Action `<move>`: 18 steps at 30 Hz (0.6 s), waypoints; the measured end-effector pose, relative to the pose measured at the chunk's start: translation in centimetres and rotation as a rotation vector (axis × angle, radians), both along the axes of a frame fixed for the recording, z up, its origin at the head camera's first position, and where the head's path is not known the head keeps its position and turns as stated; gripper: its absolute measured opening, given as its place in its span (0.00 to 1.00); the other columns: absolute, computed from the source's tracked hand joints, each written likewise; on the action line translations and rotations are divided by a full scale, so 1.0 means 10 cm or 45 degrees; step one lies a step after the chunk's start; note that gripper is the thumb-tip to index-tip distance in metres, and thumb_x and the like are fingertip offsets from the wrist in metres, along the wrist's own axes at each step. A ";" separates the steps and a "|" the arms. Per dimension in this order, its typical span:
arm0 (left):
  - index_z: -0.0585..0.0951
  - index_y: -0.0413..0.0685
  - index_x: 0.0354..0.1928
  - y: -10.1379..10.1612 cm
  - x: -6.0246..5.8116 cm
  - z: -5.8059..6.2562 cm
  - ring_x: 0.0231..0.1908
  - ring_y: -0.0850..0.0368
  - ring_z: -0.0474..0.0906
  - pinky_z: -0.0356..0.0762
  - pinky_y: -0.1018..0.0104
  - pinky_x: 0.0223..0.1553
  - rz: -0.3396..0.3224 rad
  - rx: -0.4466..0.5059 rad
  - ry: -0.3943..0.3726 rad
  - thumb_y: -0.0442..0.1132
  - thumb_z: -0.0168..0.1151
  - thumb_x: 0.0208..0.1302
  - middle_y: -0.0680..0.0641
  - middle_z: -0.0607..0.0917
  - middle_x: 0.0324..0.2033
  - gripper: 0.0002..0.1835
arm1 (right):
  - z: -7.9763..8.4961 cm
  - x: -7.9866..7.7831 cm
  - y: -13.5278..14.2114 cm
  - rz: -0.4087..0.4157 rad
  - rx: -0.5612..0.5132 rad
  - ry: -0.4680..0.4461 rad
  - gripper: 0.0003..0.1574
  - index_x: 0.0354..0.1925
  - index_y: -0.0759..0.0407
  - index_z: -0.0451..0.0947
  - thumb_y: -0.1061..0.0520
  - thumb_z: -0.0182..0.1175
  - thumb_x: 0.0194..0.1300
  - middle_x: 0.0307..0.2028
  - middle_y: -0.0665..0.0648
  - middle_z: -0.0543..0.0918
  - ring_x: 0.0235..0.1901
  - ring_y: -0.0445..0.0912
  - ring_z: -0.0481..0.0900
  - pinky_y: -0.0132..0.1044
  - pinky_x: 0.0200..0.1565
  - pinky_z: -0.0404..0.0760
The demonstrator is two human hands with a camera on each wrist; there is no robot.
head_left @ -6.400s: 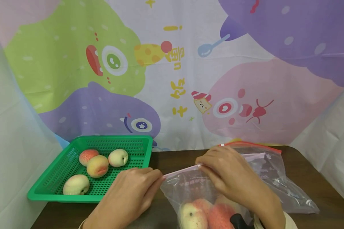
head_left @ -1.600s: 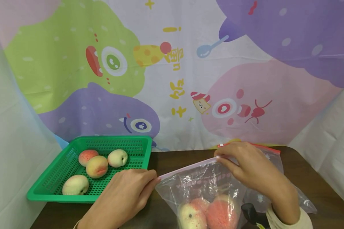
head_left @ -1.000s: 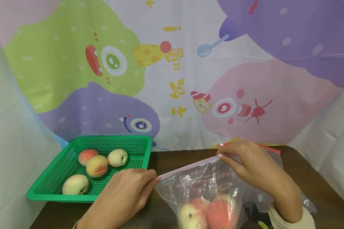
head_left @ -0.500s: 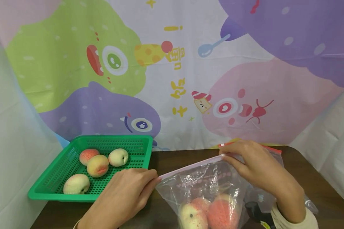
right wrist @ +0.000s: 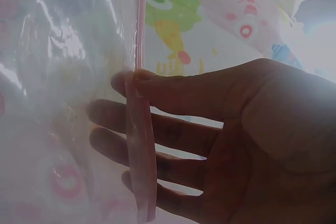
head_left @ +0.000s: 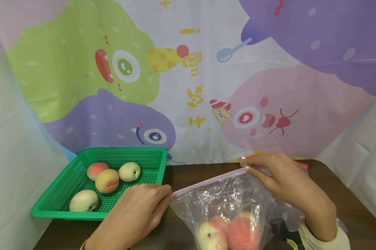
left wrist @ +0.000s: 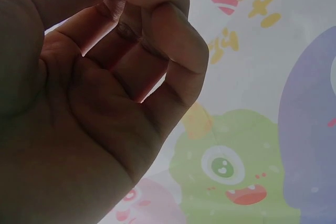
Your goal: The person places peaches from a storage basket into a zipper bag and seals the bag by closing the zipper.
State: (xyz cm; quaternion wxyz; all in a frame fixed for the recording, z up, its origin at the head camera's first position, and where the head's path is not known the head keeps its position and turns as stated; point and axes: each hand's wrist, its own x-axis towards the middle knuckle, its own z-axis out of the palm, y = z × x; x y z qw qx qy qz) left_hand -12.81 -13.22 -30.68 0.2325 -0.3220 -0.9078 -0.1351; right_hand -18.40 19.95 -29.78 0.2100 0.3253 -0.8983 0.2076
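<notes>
Clear plastic bag with straight pink seal strip | between your left hand, pinching one strip end, and your right hand, pinching farther along; round red-and-cream peaches inside | likely limp, slippery, bottom-heavy; hold by stiffer strip

The clear bag carries a pale pink seal strip; the bagged peaches show cream-yellow and mottled coral red. Basket bright green, slotted and gridded, its loose peaches running cream, orange-yellow, speckled red; surface dark brown. Backdrop white, printed with spotted lime, spotted purple and pink creatures, yellow lettering.
</notes>
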 end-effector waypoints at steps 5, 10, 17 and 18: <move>0.63 0.60 0.18 0.00 0.00 0.00 0.17 0.70 0.57 0.59 0.74 0.20 0.002 0.006 -0.011 0.39 0.65 0.66 0.64 0.57 0.15 0.24 | -0.01 -0.01 0.02 0.001 -0.006 0.017 0.13 0.45 0.50 0.87 0.61 0.69 0.61 0.42 0.44 0.87 0.42 0.41 0.84 0.47 0.48 0.80; 0.63 0.60 0.18 0.00 0.00 0.00 0.17 0.70 0.57 0.60 0.74 0.20 0.009 -0.003 0.003 0.38 0.66 0.65 0.65 0.56 0.15 0.24 | -0.02 -0.01 0.05 0.005 -0.019 0.049 0.14 0.45 0.50 0.87 0.61 0.70 0.60 0.42 0.44 0.87 0.43 0.41 0.84 0.46 0.48 0.80; 0.62 0.60 0.18 0.00 0.00 0.00 0.17 0.70 0.56 0.59 0.74 0.20 0.010 0.000 0.020 0.37 0.67 0.64 0.64 0.56 0.15 0.24 | -0.01 0.01 0.07 -0.021 -0.013 0.017 0.15 0.47 0.48 0.87 0.60 0.69 0.61 0.43 0.43 0.86 0.42 0.40 0.84 0.46 0.47 0.80; 0.62 0.60 0.18 0.00 0.00 0.00 0.17 0.70 0.56 0.59 0.74 0.20 0.009 0.000 0.024 0.37 0.67 0.64 0.64 0.56 0.15 0.24 | -0.01 0.01 0.07 -0.024 -0.012 0.013 0.15 0.47 0.48 0.87 0.60 0.69 0.61 0.43 0.43 0.86 0.43 0.40 0.84 0.46 0.47 0.80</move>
